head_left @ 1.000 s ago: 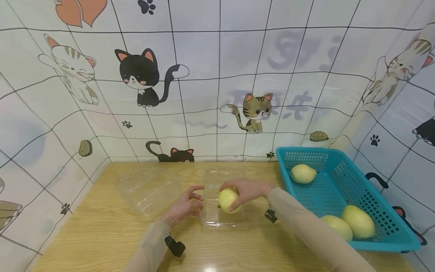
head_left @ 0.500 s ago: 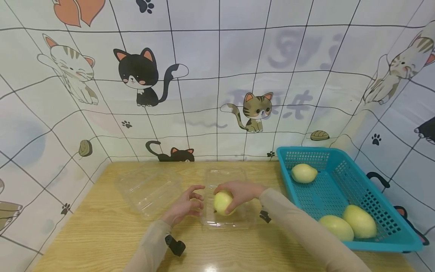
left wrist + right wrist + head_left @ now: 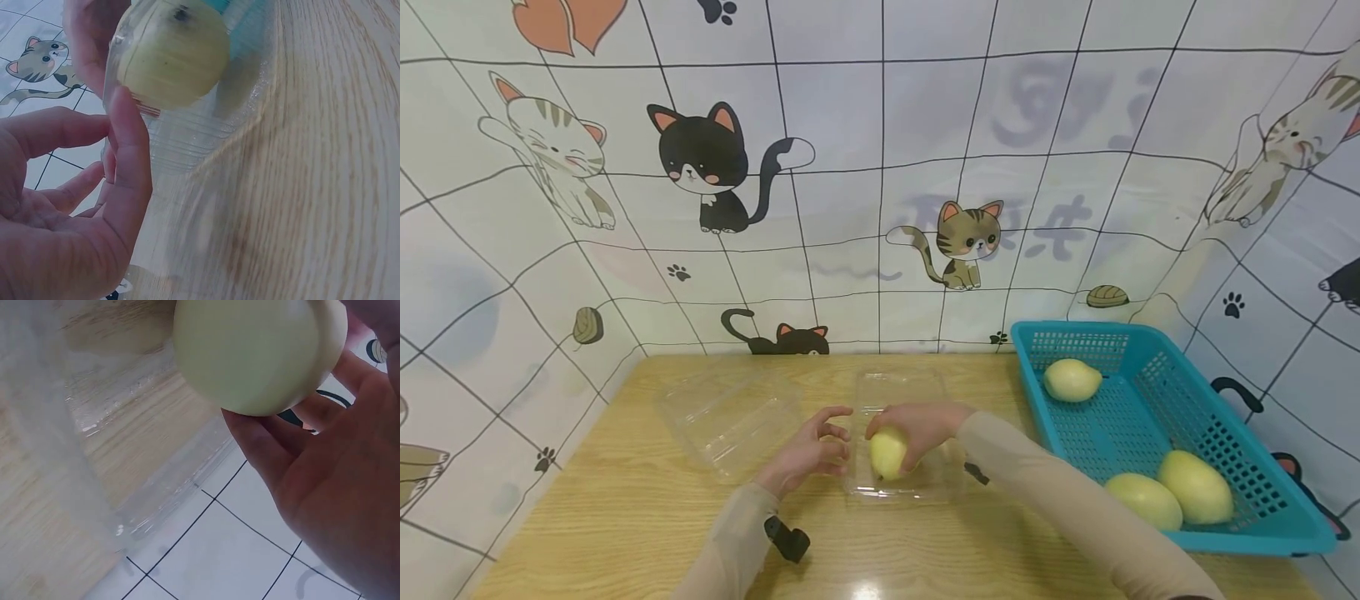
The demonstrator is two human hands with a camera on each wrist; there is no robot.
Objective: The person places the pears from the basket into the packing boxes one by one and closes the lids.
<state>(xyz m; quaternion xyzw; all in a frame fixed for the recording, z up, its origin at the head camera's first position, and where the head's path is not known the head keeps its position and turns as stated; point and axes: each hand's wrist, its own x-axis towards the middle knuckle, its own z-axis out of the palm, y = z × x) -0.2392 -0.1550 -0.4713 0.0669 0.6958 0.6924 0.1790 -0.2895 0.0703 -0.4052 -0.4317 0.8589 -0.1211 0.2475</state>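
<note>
My right hand (image 3: 921,429) grips a pale yellow pear (image 3: 887,454) from above, over the clear plastic box (image 3: 868,493). In the right wrist view the fingers curve round the pear's side (image 3: 259,356). The left wrist view shows the pear's dark end spot (image 3: 181,14) through the clear wall. My left hand (image 3: 805,458) stays at the box's left edge, its fingers loosely bent and apart in the head view. Its fingertips (image 3: 128,106) overlap the rim in the left wrist view.
A second clear plastic container (image 3: 730,425) lies on the wooden table (image 3: 572,500) to the left. At the right stands a blue basket (image 3: 1120,425) with a pear (image 3: 1072,381) at the back and two more at the front. Cat-patterned cloth (image 3: 850,167) encloses the table.
My right hand has carried the pear a little left and toward me over the box, its stem end now turned more downward. The left hand has stayed in place.
</note>
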